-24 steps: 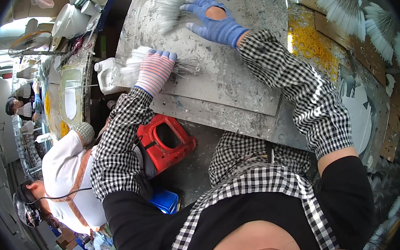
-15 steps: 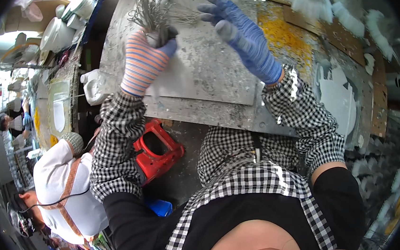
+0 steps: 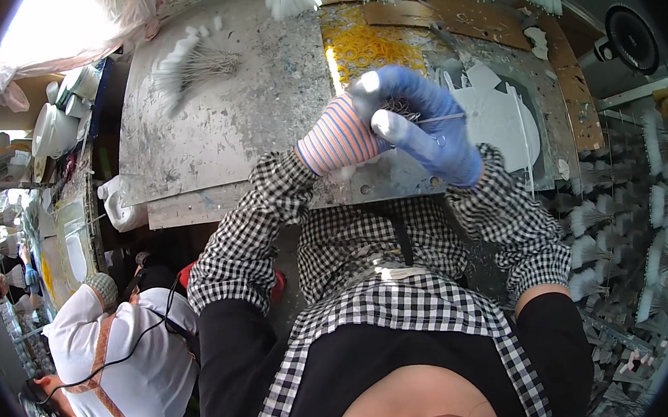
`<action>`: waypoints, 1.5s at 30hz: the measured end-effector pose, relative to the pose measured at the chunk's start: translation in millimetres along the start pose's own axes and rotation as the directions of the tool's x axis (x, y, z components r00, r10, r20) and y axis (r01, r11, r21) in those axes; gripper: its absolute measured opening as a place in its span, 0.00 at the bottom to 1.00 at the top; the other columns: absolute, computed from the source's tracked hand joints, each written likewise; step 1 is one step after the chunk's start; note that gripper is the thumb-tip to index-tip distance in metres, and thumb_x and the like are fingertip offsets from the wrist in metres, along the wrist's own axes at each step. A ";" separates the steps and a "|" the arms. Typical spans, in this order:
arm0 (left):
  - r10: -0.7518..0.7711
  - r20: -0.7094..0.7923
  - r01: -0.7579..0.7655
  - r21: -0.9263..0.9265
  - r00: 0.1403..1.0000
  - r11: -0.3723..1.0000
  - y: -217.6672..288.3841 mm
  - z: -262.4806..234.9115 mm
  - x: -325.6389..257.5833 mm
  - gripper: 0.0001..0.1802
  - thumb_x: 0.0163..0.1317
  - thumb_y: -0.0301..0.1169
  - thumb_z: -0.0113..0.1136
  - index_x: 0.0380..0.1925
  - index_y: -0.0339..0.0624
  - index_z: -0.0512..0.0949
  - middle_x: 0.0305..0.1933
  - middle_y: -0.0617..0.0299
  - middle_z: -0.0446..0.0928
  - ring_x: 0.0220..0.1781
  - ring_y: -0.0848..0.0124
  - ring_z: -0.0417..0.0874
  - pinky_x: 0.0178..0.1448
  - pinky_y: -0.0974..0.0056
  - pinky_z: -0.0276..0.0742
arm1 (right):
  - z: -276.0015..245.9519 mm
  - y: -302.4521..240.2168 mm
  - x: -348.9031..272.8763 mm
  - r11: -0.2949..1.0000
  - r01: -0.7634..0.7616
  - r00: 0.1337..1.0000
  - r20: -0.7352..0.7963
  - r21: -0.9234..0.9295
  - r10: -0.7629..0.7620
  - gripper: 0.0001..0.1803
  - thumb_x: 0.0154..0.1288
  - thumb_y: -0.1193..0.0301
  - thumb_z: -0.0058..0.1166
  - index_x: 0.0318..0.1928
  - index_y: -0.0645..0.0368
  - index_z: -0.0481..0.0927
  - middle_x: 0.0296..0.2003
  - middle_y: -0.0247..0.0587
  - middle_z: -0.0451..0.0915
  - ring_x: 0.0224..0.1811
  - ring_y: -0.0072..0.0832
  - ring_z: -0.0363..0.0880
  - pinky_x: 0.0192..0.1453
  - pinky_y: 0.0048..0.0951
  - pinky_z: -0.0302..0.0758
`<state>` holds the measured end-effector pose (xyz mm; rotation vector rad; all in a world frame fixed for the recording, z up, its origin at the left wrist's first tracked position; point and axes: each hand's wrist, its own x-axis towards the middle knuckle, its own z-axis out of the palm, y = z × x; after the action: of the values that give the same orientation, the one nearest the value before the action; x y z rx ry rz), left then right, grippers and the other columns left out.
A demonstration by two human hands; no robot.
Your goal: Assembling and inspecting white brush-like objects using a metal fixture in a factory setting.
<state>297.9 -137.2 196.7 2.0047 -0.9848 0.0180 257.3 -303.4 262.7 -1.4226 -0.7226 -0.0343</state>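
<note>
Left hand (image 3: 337, 138): center, grip clamped on wire bundle (image 3: 400, 109)
Right hand (image 3: 452, 136): right of center, cupping bundle, cannot tell if grip clamped
Yellow rings (image 3: 367, 44): upper center

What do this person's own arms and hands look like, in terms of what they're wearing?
The left hand wears an orange, white and blue striped glove; the right hand wears a blue one with whitish fingertips. Black-and-white checked oversleeves, gathered at the ends, cover the forearms. Black sleeves show above.
</note>
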 end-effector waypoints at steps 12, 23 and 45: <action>0.067 -0.326 0.035 0.298 0.943 0.954 -38.6 81.2 -6.4 0.22 0.68 0.40 0.57 0.57 0.44 0.71 0.49 0.62 0.79 0.51 0.67 0.81 0.55 0.59 0.79 | -5.6 -50.1 42.4 0.571 0.588 0.806 0.478 -0.573 -0.349 0.25 0.68 0.61 0.52 0.62 0.58 0.76 0.58 0.50 0.78 0.61 0.43 0.75 0.67 0.46 0.67; -0.220 -0.337 0.051 -0.445 0.916 0.894 41.9 65.1 5.8 0.25 0.63 0.33 0.64 0.58 0.43 0.68 0.45 0.62 0.79 0.47 0.71 0.81 0.53 0.63 0.80 | -22.1 3.3 24.4 0.246 0.577 0.807 0.496 -0.779 -0.321 0.30 0.72 0.48 0.47 0.64 0.55 0.75 0.47 0.53 0.80 0.49 0.38 0.81 0.52 0.46 0.78; 0.357 -0.432 -0.085 0.533 0.828 0.842 20.2 23.6 -2.3 0.18 0.45 0.25 0.64 0.40 0.51 0.85 0.40 0.61 0.83 0.39 0.61 0.83 0.40 0.60 0.80 | -29.5 108.2 -39.7 0.609 0.030 0.996 0.077 -0.793 0.051 0.18 0.54 0.57 0.67 0.38 0.56 0.80 0.29 0.45 0.84 0.32 0.43 0.84 0.38 0.39 0.80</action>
<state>275.4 -158.6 195.5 2.1336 -0.9086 0.9947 285.9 -325.6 149.3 -2.3115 -0.8164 -0.3236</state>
